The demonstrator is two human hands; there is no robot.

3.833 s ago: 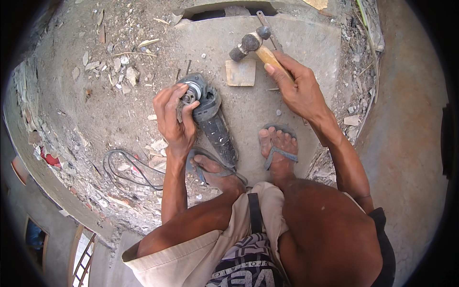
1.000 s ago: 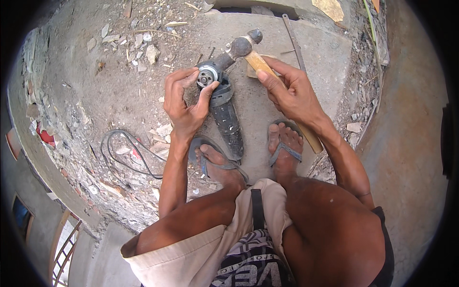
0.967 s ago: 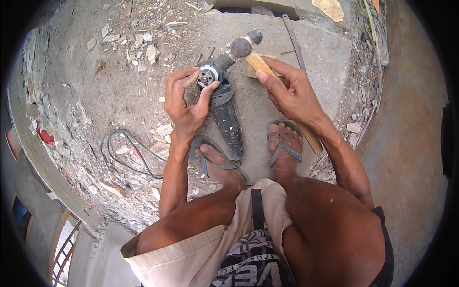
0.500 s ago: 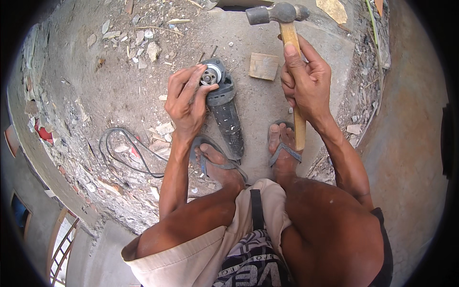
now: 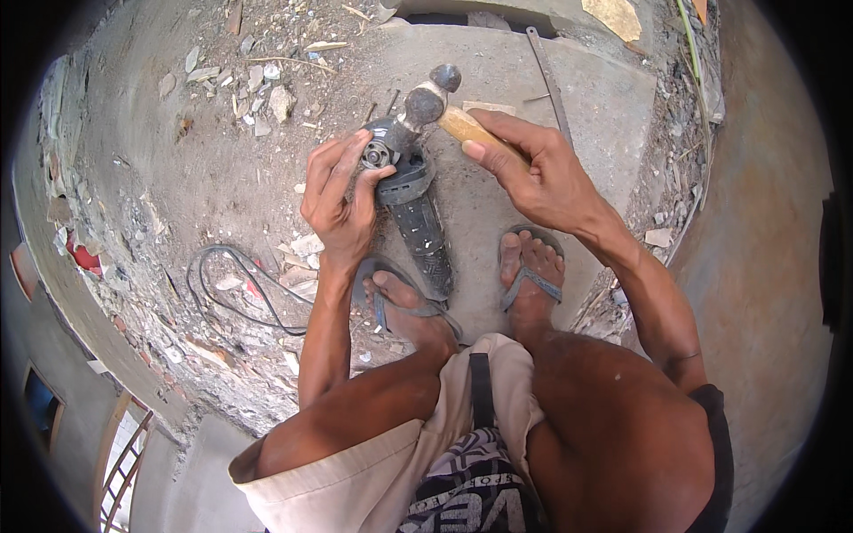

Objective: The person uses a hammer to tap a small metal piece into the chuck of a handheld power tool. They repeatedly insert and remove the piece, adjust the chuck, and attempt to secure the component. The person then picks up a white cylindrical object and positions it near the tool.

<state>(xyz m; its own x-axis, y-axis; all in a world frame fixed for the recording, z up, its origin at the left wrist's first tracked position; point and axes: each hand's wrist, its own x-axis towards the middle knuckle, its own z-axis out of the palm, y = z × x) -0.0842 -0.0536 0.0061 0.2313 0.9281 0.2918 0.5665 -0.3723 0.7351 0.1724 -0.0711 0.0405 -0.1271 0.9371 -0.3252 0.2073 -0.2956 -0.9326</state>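
Observation:
My left hand has thumb and fingertips closed around the round metal flange on the head of a black, dusty angle grinder, which lies between my feet. My right hand grips the pale wooden handle of a ball-peen hammer; the handle slants up-left, and the hammer's flat face is at the grinder's head, just right of the flange. Whether it touches is unclear. A wooden block lies behind my right hand, mostly hidden. A long thin metal blade lies beyond it on the concrete slab.
Rubble and chips cover the rough ground at upper left. A black cord loops left of my sandalled left foot; my right foot is beside the grinder. A dark slot lies beyond the slab. A smooth concrete surface runs along the right.
Half a second ago the hammer was raised upright to the right; it has swung down-left onto the grinder's head, as a second ago. My left hand stays at the flange, shifted slightly.

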